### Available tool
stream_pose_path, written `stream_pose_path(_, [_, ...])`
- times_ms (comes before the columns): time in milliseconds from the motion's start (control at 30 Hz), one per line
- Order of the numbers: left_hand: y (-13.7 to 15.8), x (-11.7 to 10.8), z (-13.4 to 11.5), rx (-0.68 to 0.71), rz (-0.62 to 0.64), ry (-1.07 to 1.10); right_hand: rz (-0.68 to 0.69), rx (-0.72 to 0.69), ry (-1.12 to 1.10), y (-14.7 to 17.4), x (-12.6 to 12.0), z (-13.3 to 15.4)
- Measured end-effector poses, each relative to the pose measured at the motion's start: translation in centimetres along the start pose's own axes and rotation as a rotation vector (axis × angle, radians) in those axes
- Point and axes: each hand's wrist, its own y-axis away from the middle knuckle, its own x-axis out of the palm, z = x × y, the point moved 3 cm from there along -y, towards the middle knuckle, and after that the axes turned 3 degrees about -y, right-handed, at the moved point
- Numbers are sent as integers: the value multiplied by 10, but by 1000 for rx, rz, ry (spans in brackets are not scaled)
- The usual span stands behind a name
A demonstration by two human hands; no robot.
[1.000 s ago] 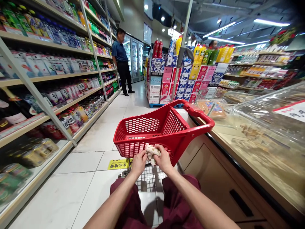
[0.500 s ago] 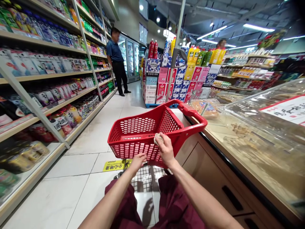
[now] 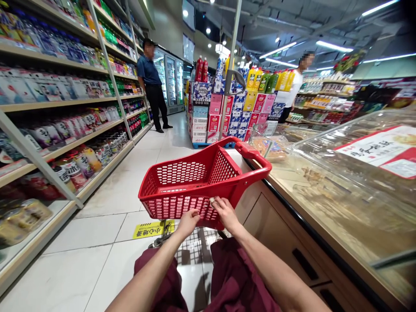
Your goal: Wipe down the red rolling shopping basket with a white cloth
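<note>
- Lower now than half a second ago, our right hand [image 3: 226, 214] has slid from the rim of the red cart [image 3: 198, 190] onto its perforated side wall, nearer the handle [image 3: 248, 151] end.
- With it goes the pale wad [image 3: 212, 200], which sits just below the rim, at our right fingertips; we see only a small bit of it, the rest hidden by the fingers.
- Our right fingers are bent and pinch the wad, apparently against the wall.
- Our left hand [image 3: 188, 223] is in front of the same wall, just left of the right hand, its fingers loosely bent; we cannot tell whether they close fully or touch the plastic.
- Our maroon trousers [image 3: 156, 275] show below the forearms, and a yellow floor sign [image 3: 149, 229] lies on the tiles to the left of the cart.
- On our right runs a counter [image 3: 276, 236] with clear covers on top; on our left stand shelves [image 3: 65, 104] of drinks.
- Beyond the cart we see stacked boxes [image 3: 238, 110] topped with bottles, and a person in a blue shirt [image 3: 151, 71] standing by the shelves.
- Behind the boxes, a person in a white shirt [image 3: 290, 86] has come into fuller view.
</note>
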Motion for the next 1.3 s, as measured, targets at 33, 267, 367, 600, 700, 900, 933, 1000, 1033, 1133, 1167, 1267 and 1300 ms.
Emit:
stream_pose_path(33, [0,3,-3,10,20,-6,25,-12,1,4,0,-3])
stream_pose_path(267, [-1,15,-9,31,73,-57,-112,104,72,0,-22,-21])
stream_pose_path(367, [-2,12,-22,76,62,-75,12,78,55,3,-21,-11])
stream_pose_path(600, [-6,-33,-61,587,-435,-558,-436,264,86,-62,-102,-46])
stream_pose_path(700, [-14,-37,-47,496,-463,-878,-335,242,159,-83,-101,-36])
stream_pose_path(900, [-15,-39,-34,490,-428,-1139,-149,-42,189,-83,-76,-13])
stream_pose_path(933, [-13,-39,-35,486,-404,-1152,-174,-6,195,-80,-88,-25])
stream_pose_path(1000, [-7,-38,-40,463,-374,-1159,-275,149,245,-74,-116,-54])
stream_pose_path(1033, [-4,-37,-42,446,-373,-1155,-361,265,289,-70,-126,-66])
stream_pose_path(1133, [4,-33,-44,403,-382,-1141,-323,294,308,-65,-118,-62])
stream_pose_path(1167, [6,-32,-44,399,-382,-1141,-260,234,284,-65,-106,-49])
stream_pose_path(1267, [9,-32,-42,417,-369,-1154,-87,39,222,-63,-76,-11])
stream_pose_path(1300, [10,-32,-41,425,-363,-1161,-65,14,222,-62,-74,-8])
